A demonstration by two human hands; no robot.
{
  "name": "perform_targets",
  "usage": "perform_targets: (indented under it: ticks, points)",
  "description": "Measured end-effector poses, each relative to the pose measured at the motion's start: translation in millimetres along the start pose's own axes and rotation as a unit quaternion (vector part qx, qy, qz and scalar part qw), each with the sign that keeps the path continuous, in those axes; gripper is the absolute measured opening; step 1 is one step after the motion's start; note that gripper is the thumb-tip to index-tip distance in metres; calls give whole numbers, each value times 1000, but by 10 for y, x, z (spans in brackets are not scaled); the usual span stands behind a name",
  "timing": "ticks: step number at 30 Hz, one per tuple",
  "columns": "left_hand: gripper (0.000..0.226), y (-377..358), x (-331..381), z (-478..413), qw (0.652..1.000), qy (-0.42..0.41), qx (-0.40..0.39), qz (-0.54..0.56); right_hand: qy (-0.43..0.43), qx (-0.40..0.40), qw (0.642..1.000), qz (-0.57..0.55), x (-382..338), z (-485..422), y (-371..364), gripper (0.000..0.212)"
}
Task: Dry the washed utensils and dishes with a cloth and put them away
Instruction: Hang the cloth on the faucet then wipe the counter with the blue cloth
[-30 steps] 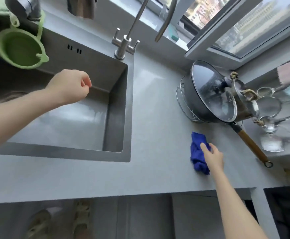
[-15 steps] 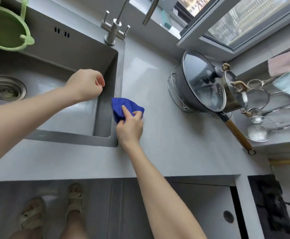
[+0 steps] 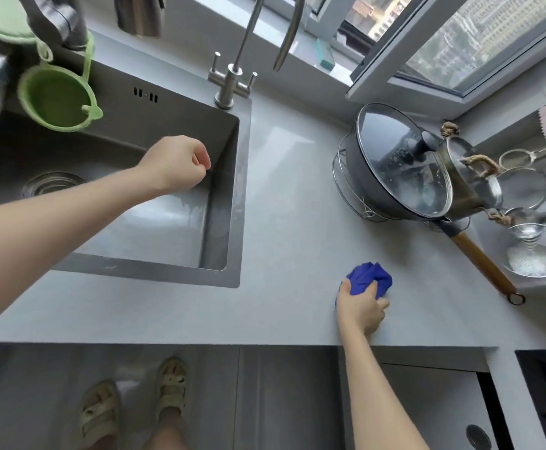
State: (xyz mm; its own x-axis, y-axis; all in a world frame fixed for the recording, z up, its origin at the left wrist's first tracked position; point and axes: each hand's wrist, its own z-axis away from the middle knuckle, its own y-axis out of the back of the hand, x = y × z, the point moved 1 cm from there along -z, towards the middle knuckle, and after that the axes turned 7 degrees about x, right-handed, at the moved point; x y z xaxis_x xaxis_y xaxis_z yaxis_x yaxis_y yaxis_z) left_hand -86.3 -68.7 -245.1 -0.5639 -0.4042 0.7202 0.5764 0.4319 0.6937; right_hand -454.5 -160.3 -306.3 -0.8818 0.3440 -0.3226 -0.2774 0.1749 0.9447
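Blue cloth (image 3: 367, 278) bunched under right hand's (image 3: 361, 308) fingers (image 3: 373, 289).

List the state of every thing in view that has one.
blue cloth, bunched up on the countertop, gripped by the right hand.
left hand, fingers curled, holding nothing, over the sink.
tap, no water running.
glass lid, beaded with droplets, propped on edge in the wire rack.
window, swung open.
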Motion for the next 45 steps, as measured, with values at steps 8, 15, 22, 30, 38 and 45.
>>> perform_targets:
  ticks: [8, 15, 22, 30, 38, 45]
  points:
    - [24, 103, -39, -67, 1000, 21, 11, -5, 263, -84, 957, -87, -1141, 1342, -385, 56]
    - [23, 42, 161, -247, 1000, 23, -5, 15, 112, -49, 952, -282, -808, 460, 113, 65]
    - [22, -143, 145, -529, 998, 46, -13, 32, 129, -45, 990, 41, -461, -377, -340, 86]
    - [22, -299, 17, -941, 994, 88, 30, 55, 326, -59, 941, -71, -1624, -282, -829, 64]
    - [23, -278, -17, -1100, 987, 124, 38, 93, 550, -169, 770, -275, -2065, 674, -629, 63]
    - [24, -120, -60, -1274, 985, 143, 49, 80, 310, -137, 916, -214, -2551, -960, -881, 70]
